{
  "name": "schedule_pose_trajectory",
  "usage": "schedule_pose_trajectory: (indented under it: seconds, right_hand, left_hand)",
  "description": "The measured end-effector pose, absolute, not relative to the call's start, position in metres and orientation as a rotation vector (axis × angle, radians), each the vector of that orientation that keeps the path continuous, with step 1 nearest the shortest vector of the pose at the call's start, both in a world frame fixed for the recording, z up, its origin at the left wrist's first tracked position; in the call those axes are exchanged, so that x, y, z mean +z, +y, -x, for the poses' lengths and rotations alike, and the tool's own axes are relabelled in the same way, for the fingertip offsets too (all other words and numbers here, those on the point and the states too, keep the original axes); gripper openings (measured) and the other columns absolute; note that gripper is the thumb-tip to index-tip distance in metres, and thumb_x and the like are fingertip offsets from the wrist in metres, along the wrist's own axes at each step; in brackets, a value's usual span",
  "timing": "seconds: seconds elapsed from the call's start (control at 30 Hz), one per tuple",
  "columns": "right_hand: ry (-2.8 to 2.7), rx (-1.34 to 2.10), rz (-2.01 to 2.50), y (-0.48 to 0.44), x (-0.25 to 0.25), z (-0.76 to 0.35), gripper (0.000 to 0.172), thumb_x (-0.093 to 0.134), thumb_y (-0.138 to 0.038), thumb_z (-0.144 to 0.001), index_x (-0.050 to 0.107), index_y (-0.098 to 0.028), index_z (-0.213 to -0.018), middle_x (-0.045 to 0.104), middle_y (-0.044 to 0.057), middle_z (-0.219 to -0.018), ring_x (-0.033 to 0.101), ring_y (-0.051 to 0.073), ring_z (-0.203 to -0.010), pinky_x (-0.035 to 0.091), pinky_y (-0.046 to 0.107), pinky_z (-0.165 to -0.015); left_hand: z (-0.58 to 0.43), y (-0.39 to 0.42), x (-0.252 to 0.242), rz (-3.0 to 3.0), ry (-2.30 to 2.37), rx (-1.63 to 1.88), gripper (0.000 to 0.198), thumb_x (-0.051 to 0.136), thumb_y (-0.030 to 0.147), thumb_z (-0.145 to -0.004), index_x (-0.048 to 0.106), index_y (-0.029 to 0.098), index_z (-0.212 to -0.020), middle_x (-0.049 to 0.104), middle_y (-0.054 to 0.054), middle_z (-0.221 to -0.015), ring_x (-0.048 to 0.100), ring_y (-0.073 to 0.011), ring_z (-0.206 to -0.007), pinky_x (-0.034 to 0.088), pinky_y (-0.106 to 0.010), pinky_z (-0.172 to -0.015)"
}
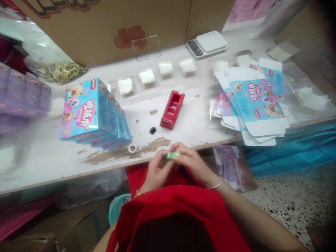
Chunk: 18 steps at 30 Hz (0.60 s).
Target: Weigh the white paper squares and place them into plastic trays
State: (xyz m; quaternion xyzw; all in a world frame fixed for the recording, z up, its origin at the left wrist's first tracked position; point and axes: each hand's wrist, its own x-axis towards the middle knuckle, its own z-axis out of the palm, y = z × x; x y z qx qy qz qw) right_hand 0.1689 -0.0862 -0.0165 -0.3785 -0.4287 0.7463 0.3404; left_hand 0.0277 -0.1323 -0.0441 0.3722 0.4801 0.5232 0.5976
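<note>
My left hand (158, 170) and my right hand (189, 160) meet just off the table's front edge, above the red apron. Between their fingers is a small green roll (173, 155), pinched from both sides. Beyond them on the table lies a red tape dispenser (172, 109) with an open, bare hollow. A small black piece (152, 130) rests to the left of the dispenser. Farther left, near the front edge, lies a whitish ring (132, 148).
Blue printed boxes (89, 112) stand at left, purple boxes (25, 91) beyond. Flat blue cartons (258, 98) are piled at right. Several white packets (147, 76) form a row behind the dispenser. A white scale (207, 44) and wire stand (146, 48) sit behind.
</note>
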Motion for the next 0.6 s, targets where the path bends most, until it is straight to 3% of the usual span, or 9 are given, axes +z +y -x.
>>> schedule_pose_trajectory:
  seconds: [0.1, 0.23, 0.37, 0.6]
  right_hand:
    - [-1.396, 1.712, 1.074, -0.088, -0.015, -0.168, 0.016, 0.074, -0.028, -0.078, 0.061, -0.021, -0.083, 0.051, 0.0, -0.09, 0.052, 0.017, -0.084, 0.044, 0.03, -0.079]
    - [-1.415, 1.808, 0.951, -0.091, -0.018, -0.174, 0.026, 0.069, -0.033, -0.085, 0.061, -0.023, -0.107, 0.055, 0.005, -0.109, 0.054, 0.021, -0.103, 0.045, 0.034, -0.091]
    - [-1.299, 1.932, 0.868, -0.091, -0.021, -0.18, 0.015, 0.059, -0.037, -0.092, 0.067, -0.024, -0.097, 0.05, 0.006, -0.119, 0.054, 0.022, -0.108, 0.048, 0.034, -0.092]
    - [-1.191, 1.887, 0.959, -0.091, -0.023, -0.171, 0.017, 0.064, -0.039, -0.088, 0.068, -0.024, -0.095, 0.047, 0.005, -0.109, 0.051, 0.02, -0.108, 0.047, 0.032, -0.092]
  left_hand:
    - [-0.024, -0.13, -0.045, -0.847, 1.168, 1.209, 0.023, 0.076, 0.032, -0.078, 0.063, 0.019, -0.092, 0.064, -0.001, -0.084, 0.061, -0.0131, -0.075, 0.049, -0.024, -0.072]
    - [-0.022, -0.124, -0.042, -0.577, 1.121, 1.194, 0.03, 0.079, 0.035, -0.076, 0.061, 0.019, -0.093, 0.063, 0.002, -0.076, 0.059, -0.0103, -0.065, 0.049, -0.021, -0.062]
    - [-0.025, -0.118, -0.035, -0.367, 0.978, 1.177, 0.035, 0.083, 0.033, -0.07, 0.062, 0.018, -0.094, 0.061, 0.003, -0.074, 0.053, -0.0056, -0.055, 0.046, -0.017, -0.052]
    - [-0.03, -0.119, -0.037, -0.063, 0.855, 1.126, 0.043, 0.087, 0.025, -0.063, 0.064, 0.017, -0.099, 0.061, 0.003, -0.077, 0.05, -0.0008, -0.052, 0.046, -0.009, -0.049]
